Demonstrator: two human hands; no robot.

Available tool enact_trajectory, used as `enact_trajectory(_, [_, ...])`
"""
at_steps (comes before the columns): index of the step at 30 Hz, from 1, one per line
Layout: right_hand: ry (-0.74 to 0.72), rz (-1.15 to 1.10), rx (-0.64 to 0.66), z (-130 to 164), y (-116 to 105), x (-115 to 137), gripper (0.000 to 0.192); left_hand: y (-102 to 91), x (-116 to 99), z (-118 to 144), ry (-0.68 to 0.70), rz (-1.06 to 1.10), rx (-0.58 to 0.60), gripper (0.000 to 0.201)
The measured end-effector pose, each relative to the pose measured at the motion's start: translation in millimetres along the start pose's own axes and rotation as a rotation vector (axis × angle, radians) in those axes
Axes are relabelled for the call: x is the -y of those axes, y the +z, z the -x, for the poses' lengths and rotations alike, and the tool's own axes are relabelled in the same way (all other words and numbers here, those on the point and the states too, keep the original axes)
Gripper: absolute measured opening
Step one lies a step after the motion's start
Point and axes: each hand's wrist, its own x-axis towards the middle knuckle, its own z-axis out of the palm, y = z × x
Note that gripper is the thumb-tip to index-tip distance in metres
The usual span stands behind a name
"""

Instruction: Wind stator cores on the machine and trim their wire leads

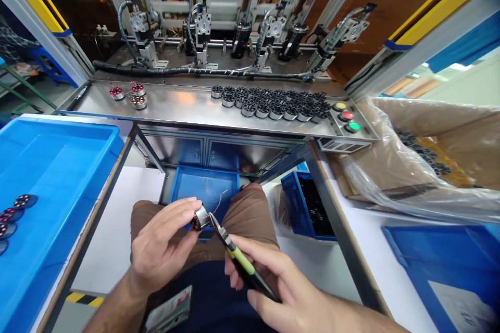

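Head view: left hand (pixel 164 242) grips motor (pixel 200 217); right hand (pixel 281 286) clasps cutters (pixel 234 255) just beside it; a slip might nick windings.

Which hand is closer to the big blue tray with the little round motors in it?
Left. The left hand is just right of the blue tray; the right hand is farther right, holding cutters.
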Motion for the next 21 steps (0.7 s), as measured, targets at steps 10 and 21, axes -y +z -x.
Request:
enact_trajectory(10, [0.096, -0.018, 0.017, -0.8, 0.3, -3.9, 0.077, -0.3, -1.2, 2.8, -0.043, 0.040, 0.008, 0.081])
enact_trajectory(21, [0.149, 0.095, -0.021, -8.2, -0.7, 1.4, 0.059, -0.8, 1.0, 4.9, -0.062, -0.041, 0.022, 0.080])
